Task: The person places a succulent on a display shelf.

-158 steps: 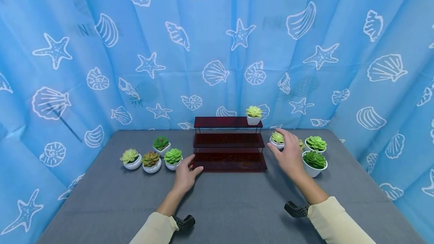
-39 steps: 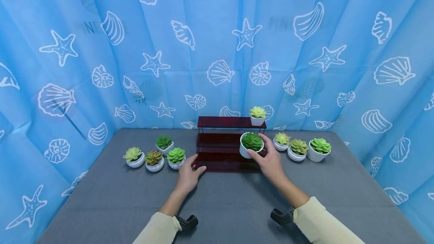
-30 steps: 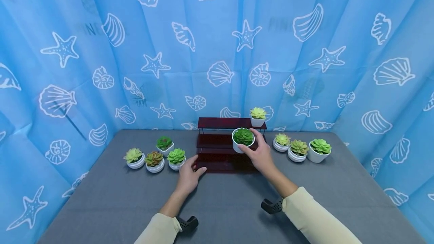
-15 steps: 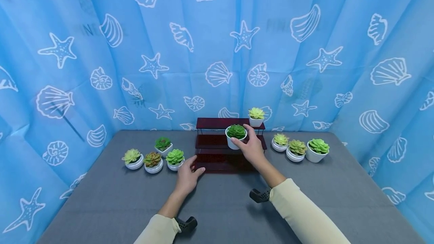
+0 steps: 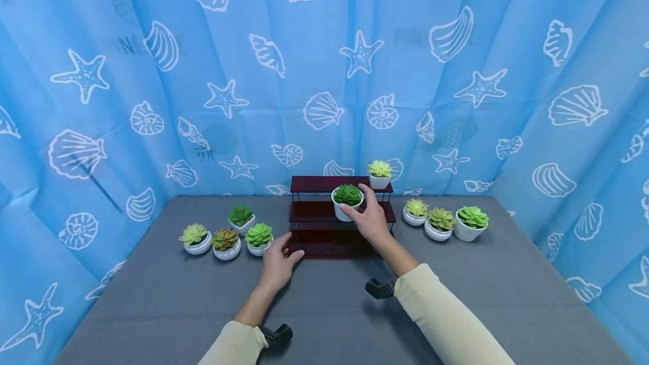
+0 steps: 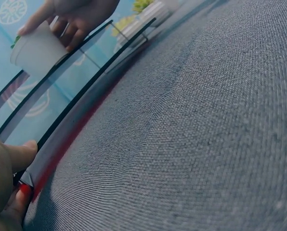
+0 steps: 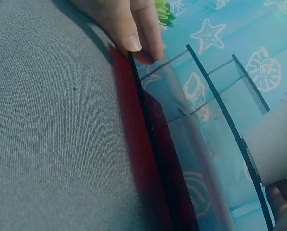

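My right hand [image 5: 372, 219] grips a potted succulent [image 5: 347, 195], dark green in a plain white pot, thumb and fingers around its sides. In the right wrist view the white pot [image 7: 276, 139] is upright with its base right at the middle tier's edge. The dark red three-tier display shelf [image 5: 324, 249] stands at the table's centre. At its left end my left hand [image 5: 277, 266] holds the lowest tier; the left wrist view shows the thumb [image 6: 23, 155] over the corner and a fingertip below. A pale succulent [image 5: 379, 173] in a square pot sits at the top tier's right end.
Right of the shelf stand three potted succulents: a pale one [image 5: 416, 211], a yellowish one [image 5: 440, 223] and a bright green one [image 5: 471, 223]. Several more, including a reddish-brown one [image 5: 226, 243], stand left of it. A blue shell-print curtain [image 5: 324, 72] hangs behind the table.
The dark green succulent, earlier at the front right of the table, has been picked up by my right hand and carried left to the middle tier. My left hand stays at the shelf.
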### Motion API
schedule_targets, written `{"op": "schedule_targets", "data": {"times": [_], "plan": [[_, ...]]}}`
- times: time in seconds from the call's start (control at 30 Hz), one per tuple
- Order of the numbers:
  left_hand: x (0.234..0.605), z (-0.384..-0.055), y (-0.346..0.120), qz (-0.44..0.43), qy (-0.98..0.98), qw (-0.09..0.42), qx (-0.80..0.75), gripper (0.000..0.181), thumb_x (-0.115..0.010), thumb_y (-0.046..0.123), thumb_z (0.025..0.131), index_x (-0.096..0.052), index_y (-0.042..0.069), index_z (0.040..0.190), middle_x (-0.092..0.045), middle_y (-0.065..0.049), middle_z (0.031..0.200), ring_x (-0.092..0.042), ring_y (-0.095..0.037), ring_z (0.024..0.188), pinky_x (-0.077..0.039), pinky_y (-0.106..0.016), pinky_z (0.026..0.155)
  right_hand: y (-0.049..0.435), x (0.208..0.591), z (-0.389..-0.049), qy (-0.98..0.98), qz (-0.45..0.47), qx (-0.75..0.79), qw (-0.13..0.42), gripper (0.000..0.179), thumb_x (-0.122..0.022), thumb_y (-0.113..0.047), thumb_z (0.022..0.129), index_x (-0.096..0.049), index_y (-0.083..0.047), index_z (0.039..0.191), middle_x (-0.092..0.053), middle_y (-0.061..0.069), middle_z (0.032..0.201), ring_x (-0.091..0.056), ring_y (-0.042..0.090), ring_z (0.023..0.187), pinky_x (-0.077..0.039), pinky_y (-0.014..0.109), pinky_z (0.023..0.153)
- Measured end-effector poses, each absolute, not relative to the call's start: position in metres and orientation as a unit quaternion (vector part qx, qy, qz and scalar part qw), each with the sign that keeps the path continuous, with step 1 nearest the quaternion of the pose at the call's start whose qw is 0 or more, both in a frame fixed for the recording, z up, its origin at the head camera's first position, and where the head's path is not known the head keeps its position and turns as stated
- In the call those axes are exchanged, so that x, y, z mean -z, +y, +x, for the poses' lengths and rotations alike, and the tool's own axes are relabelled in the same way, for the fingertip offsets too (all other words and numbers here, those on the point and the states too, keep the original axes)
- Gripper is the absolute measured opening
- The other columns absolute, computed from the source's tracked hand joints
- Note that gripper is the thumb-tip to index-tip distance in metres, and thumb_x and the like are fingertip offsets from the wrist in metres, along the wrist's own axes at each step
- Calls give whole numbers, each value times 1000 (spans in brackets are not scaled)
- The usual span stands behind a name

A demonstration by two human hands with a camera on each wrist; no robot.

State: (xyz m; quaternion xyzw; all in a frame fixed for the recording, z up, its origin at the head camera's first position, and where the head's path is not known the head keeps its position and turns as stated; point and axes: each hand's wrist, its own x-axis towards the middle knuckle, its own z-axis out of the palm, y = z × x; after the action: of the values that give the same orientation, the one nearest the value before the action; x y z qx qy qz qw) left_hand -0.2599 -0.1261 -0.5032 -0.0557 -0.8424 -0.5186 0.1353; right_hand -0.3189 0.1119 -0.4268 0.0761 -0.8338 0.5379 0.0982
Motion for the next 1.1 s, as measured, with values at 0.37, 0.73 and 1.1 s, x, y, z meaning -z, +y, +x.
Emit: {"op": "schedule_targets", "data": {"times": [0.37,0.73,1.1], "plan": [[504,-257,-125,-56,-847,130,512,53,-73,6,87,-52,-9,134,-52,-28,133,-56,-39,114,-50,-45,92,119,426,-314,-846,81,-520,89,84,-72,-37,88,-23,-12,152,-46,21,141,-49,33,124,-45,49,98],[503,-259,-126,-50,-849,138,508,53,-73,6,86,-53,-8,133,-53,-27,132,-56,-38,115,-50,-45,92,141,424,-297,-827,104,-539,119,84,-72,-31,90,-21,-8,152,-44,21,143,-41,32,133,-35,47,108],[501,-259,-125,-50,-846,132,514,53,-73,5,87,-52,-9,134,-52,-28,133,-56,-39,115,-50,-45,93,175,438,-267,-789,102,-571,205,73,-74,-12,87,-33,-1,147,-47,23,138,-43,35,129,-37,50,105]]}}
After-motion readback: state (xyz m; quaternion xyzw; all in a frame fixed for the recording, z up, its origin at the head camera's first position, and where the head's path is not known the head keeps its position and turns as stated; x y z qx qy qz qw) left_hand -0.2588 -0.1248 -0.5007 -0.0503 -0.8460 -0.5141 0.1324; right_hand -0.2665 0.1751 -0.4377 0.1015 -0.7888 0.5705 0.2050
